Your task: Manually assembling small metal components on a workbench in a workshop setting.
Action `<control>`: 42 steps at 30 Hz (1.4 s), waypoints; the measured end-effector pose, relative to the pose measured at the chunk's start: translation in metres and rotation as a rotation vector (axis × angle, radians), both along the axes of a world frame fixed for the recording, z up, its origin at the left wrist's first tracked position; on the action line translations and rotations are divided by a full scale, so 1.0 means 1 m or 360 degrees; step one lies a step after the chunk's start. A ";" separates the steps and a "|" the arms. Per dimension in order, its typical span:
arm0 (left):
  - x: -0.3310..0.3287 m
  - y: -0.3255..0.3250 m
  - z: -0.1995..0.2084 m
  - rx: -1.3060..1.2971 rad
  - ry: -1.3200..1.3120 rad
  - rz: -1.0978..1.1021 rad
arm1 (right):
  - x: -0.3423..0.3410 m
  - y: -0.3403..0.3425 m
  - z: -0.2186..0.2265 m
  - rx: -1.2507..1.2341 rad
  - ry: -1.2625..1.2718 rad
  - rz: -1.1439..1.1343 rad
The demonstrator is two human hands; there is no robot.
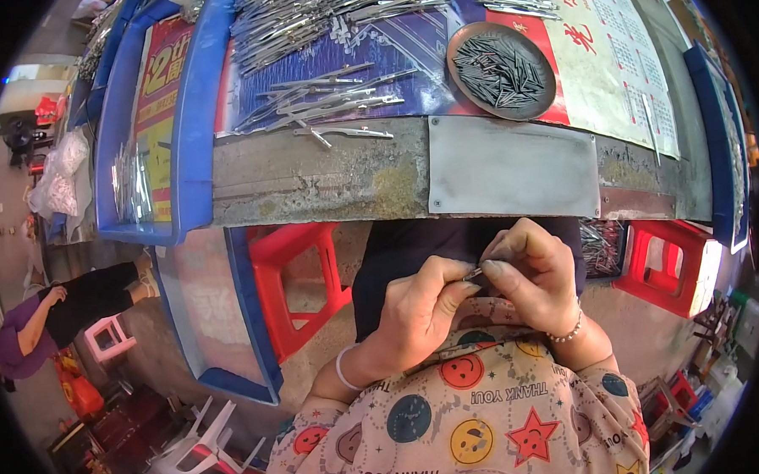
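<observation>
Small metal part (473, 274): located at the centre of the frame, just below the near edge of the workbench (326, 184), pinched between both hands. Mostly covered by the digits; exact shape too small to tell.

Left hand (421, 307): closed, thumb and forefinger gripping the part from its left side. Right hand (533, 273): also closed, thumb and curled forefinger on the right side.

Handling (judged, not measured): light, stiff, probably smooth and slightly slippery. Unlikely to break, but easily dropped or twisted out of a pinch. Best hold: by its ends, thumb against forefinger, light steady pressure.

Surroundings: loose silver strips (331, 99) lie upper left of centre, with a denser metal pile (302, 20) along the top edge. Upper right of centre, a brown round dish (522, 113) holds slim dark pins (501, 72). Below it, a pale metal plate (512, 168) sits on the workbench. Blue tray (193, 135) at upper left; red stool (269, 267) left of centre, apart from the left hand.
</observation>
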State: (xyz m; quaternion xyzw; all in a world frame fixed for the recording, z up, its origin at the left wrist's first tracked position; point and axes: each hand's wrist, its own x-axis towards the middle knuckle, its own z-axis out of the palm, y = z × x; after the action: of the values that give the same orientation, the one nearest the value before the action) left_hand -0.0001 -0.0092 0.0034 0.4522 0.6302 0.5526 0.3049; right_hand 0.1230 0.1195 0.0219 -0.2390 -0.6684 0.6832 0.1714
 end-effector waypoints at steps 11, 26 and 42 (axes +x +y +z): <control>-0.001 -0.001 0.010 -0.0030 0.0647 0.0135 | 0.003 0.001 -0.005 0.0032 -0.0002 -0.0051; -0.004 0.001 0.013 -0.0024 0.0934 0.0136 | -0.004 -0.005 -0.015 -0.0384 -0.0036 -0.0145; -0.003 0.002 0.009 -0.0063 0.0915 0.0124 | -0.005 -0.001 -0.018 -0.0467 -0.0046 -0.0020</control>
State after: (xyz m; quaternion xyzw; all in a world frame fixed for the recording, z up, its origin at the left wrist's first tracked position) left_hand -0.0033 -0.0073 0.0125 0.5598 0.7183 0.4007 0.1010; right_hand 0.1182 0.1187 0.0037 -0.2756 -0.5623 0.7689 0.1293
